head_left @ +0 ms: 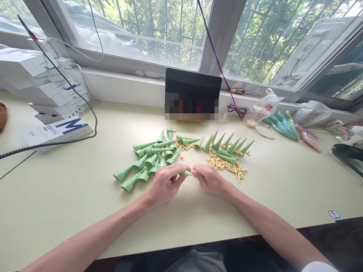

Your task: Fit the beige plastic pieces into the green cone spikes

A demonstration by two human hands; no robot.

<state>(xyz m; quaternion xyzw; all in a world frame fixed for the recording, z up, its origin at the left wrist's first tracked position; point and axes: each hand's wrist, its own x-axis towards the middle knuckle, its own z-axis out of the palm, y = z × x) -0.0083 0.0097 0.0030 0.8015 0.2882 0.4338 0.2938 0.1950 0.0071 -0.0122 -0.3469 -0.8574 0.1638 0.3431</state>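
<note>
My left hand is closed around a green plastic cone, whose tip points right. My right hand is pinched at the cone's tip on a small yellow piece, barely visible. The two hands meet above the pale table. Just behind the left hand lies a pile of green cones. Behind the right hand is a heap of small yellow pieces and a row of green cone tips.
A dark tablet stands against the window sill. Stacked white boxes and a black cable lie at the left. At the right are plastic bags, teal parts and a dark object.
</note>
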